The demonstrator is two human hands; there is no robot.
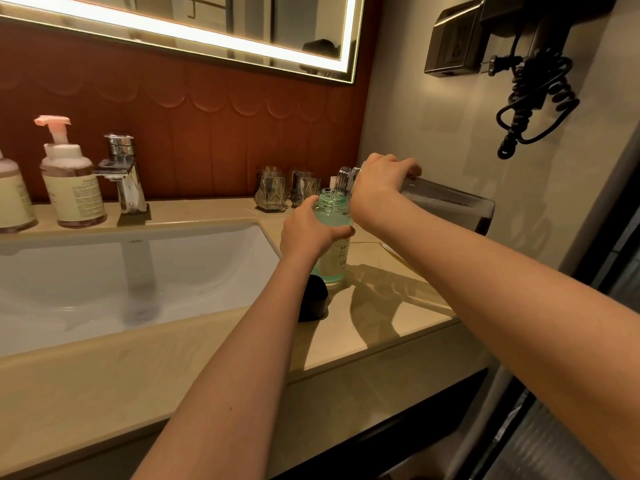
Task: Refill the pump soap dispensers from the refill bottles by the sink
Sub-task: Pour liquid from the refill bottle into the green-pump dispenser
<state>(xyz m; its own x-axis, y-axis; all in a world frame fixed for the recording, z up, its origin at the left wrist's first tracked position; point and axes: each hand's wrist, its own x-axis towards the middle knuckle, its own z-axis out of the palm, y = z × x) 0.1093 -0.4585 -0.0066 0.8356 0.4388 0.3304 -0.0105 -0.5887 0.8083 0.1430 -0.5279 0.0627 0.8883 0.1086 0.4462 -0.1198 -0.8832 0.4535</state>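
Note:
A clear green-tinted dispenser bottle [335,251] with a white label stands uncapped on the counter right of the sink. My left hand [308,230] grips its shoulder. Above it, my right hand [379,183] holds a large clear refill bottle [446,206] tipped on its side, with the open neck [344,180] over the dispenser's mouth. A black cap [313,297] sits on the counter just in front of the dispenser. Two pump dispensers with pink heads [71,181] stand at the far left, behind the basin.
The white sink basin [114,271] and chrome tap [124,174] lie to the left. Two glass tumblers [289,187] stand at the back of the beige counter [381,306]. A wall socket box [453,39] and coiled black cord [533,102] hang at upper right.

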